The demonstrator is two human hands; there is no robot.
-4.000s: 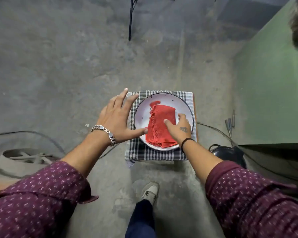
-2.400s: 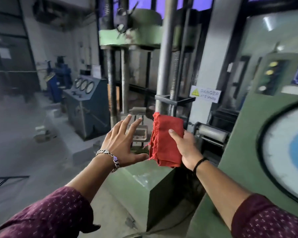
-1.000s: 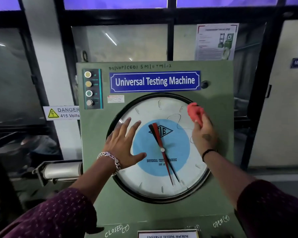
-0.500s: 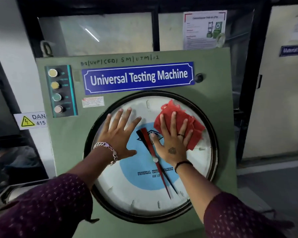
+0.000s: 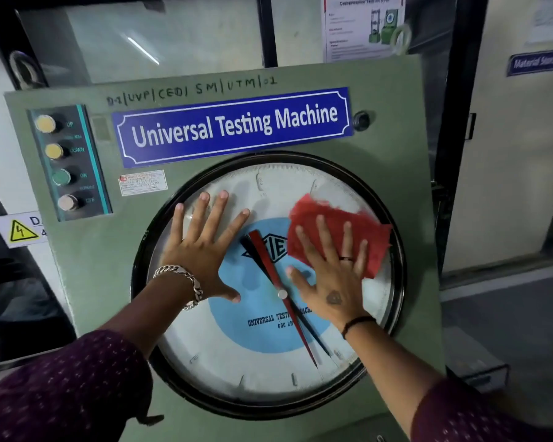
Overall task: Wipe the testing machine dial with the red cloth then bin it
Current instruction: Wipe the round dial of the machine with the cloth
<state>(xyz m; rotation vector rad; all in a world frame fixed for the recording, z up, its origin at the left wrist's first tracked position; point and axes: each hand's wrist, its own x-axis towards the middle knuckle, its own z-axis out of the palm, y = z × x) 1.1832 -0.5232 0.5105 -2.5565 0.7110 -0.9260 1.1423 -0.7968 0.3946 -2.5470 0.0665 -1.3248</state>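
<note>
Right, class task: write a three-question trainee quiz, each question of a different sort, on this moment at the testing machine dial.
1. True or false: the red cloth lies on the dial's lower left.
2. Which hand presses the cloth? A) left hand B) right hand
3. Fill in: the left hand lies ____ on the dial glass, holding nothing.

Key: 1 false, it is upper right; 2 B; 3 flat.

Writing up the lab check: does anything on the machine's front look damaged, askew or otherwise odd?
Nothing looks broken. The dial glass shows no crack. The right hand presses the red cloth flat against its upper right, while the left hand rests on the glass. The blue nameplate tilts like the whole panel, probably from the camera angle.
</note>
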